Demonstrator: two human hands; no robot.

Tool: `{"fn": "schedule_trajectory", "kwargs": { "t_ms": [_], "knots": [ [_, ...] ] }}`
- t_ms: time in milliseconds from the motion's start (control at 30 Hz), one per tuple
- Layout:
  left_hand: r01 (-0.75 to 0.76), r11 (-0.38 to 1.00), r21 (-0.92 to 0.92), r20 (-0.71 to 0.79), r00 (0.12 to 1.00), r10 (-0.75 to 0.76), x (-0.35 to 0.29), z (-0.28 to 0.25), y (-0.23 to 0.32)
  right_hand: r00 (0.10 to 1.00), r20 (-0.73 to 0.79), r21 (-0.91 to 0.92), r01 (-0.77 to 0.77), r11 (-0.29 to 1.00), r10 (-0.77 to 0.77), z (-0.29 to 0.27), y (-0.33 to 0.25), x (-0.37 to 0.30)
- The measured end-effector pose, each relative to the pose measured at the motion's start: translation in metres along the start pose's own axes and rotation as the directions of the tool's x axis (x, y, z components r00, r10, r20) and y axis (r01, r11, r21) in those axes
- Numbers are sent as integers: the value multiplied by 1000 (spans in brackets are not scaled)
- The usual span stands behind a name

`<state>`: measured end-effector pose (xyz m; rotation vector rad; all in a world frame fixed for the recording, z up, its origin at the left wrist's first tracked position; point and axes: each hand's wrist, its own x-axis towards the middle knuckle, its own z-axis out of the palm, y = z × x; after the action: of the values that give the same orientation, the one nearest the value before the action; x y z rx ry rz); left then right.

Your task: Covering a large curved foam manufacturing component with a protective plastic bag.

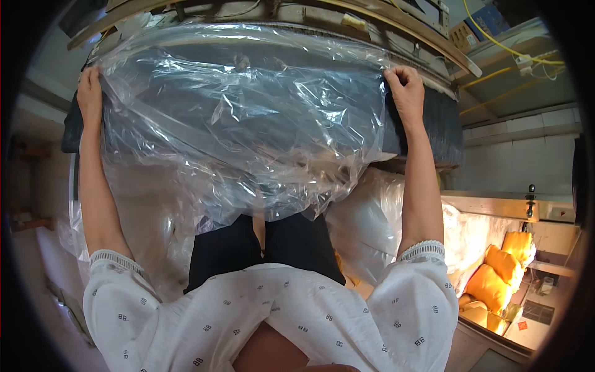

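Note:
A wide sheet of clear plastic film [248, 118] is stretched between my two hands, wrinkled and shiny, over a dark padded surface [437, 127]. My left hand [90, 93] pinches the film at its left edge, fingers closed. At the right edge, my right hand [406, 93] grips the film between thumb and fingers. Both arms reach forward, wide apart. The film's near part hangs in folds down toward my lap. I cannot tell from here whether the film is a bag or a single sheet.
Wooden rails [409, 31] run along the far side of the dark surface. More crumpled clear plastic [365, 214] lies low beside my legs. Yellow-orange bundles [496, 279] sit at the lower right. A yellow cable [505, 46] hangs at the upper right, near a blue box [488, 23].

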<state>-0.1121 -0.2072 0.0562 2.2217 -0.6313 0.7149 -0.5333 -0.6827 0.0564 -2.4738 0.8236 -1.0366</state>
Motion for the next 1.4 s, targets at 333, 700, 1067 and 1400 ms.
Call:
{"fn": "schedule_trajectory", "kwargs": {
  "t_ms": [333, 700, 1067, 1400],
  "knots": [
    [-361, 879, -312, 143, 897, 419, -137, -36, 230, 952, 233, 700, -307, 645, 200, -32, -19, -46],
    [-319, 723, -613, 593, 419, 687, -282, 34, 290, 992, 115, 726, -120, 677, 53, -42, -60, -66],
    [-173, 808, -563, 557, 644, 525, -268, -23, 326, 989, 7, 723, 96, 684, -146, -47, -104, -70],
    [370, 532, -762, 633, 598, 490, -242, -41, 286, 972, 59, 680, 128, 722, -228, -49, -129, -83]
  ]
}}
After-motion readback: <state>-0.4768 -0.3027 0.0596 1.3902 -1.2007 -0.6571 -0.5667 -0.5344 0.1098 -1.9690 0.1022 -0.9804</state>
